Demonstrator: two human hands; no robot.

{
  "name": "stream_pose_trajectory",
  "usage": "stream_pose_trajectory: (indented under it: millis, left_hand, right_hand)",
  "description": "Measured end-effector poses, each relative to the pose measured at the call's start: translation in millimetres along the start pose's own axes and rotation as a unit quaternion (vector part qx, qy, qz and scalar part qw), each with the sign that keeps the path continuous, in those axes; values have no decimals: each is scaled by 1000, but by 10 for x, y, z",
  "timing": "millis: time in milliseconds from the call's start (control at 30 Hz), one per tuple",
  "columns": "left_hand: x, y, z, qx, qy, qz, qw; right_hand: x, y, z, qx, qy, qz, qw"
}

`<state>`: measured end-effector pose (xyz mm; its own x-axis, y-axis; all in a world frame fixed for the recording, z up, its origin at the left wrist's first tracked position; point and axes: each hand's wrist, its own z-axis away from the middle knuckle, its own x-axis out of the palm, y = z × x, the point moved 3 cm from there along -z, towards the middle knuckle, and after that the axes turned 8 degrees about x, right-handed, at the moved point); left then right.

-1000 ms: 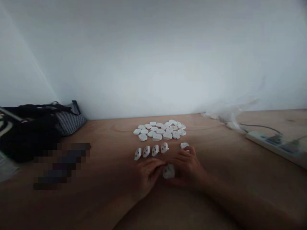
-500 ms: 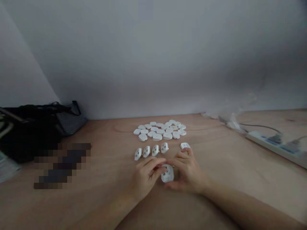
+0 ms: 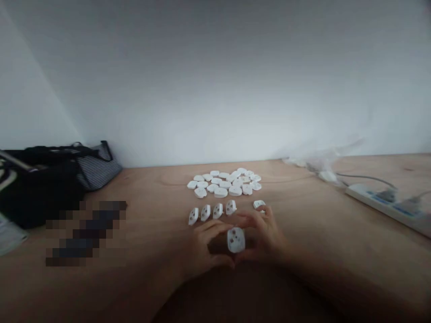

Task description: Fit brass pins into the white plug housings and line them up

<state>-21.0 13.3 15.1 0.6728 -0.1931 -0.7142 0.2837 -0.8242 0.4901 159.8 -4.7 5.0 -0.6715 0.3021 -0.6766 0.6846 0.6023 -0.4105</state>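
Over the worktop point(image 3: 151, 215), a white socket piece point(image 3: 236, 240) is being clamped by the right hand point(image 3: 269, 237), contact by the curved left hand point(image 3: 201, 247) being impossible to confirm, and light, edge-only pressure is being advised.

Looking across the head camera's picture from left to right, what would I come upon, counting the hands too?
Black bag → left hand → white piece with holes between the hands → right hand → crumpled clear plastic → power strip.
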Motion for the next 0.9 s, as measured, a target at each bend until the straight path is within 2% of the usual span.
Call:
stream_pose_trajectory:
  millis: [200,333,433,500,633,767,900]
  left_hand:
    - [26,-6,5,15,-19,-21,999]
    - [7,65,-6,20,-19,-42,999]
    - [-8,86,-14,9,-11,-54,998]
    - [-8,80,-13,4,-5,-56,998]
    - [7,51,9,-2,14,-71,997]
    - [18,29,33,-16,20,-82,996]
    - [24,22,30,-26,0,-76,997]
  right_hand:
    - [31,-18,-3,-12,-20,-25,999]
    - [-58,42,-57,-26,-97,1,995]
    - [-195,222,-95,-12,-155,69,985]
    - [-284,379,-111,28,-155,118,980]
    - [-302,555,-101,20,-182,139,973]
    - [-218,577,-89,17,-186,126,974]
    - [-168,505,-95,39,-150,132,979]
